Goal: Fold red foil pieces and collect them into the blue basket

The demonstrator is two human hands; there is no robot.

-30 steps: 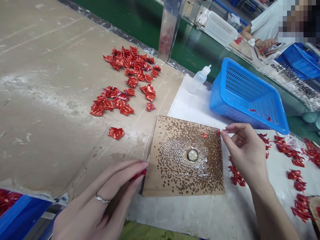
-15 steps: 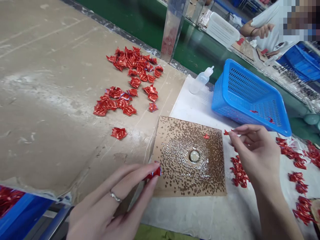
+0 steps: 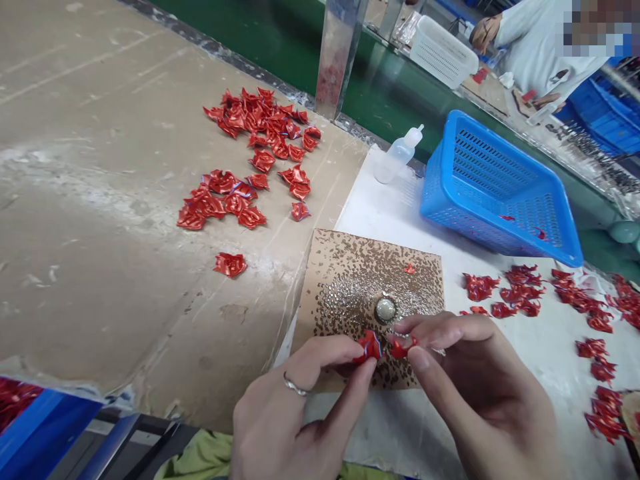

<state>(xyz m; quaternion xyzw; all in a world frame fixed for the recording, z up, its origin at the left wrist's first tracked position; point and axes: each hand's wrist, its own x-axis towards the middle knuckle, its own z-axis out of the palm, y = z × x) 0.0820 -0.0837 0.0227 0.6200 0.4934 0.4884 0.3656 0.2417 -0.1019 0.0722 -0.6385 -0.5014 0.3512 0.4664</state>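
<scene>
My left hand (image 3: 300, 407) pinches a crumpled red foil flower (image 3: 370, 347) between thumb and fingers, above the lower edge of a brown card (image 3: 345, 267). My right hand (image 3: 480, 393) is next to it, its fingertips shut on a small red foil petal (image 3: 403, 347). The card is speckled with glossy dots of glue around a round glass-like disc (image 3: 385, 310). One loose red petal (image 3: 409, 269) lies on the card near its top right corner.
Heaps of red foil flowers lie on the cardboard-covered bench (image 3: 100, 200) and a white sheet (image 3: 400, 207). Nearby stand a blue perforated basket (image 3: 500, 193) and a plastic squeeze bottle (image 3: 397, 157). A co-worker (image 3: 535, 47) sits beyond a white basket (image 3: 443, 52).
My right hand has moved left from the card's right edge to meet my left hand over the card. My left hand has moved right, and red pieces on the white sheet are uncovered.
</scene>
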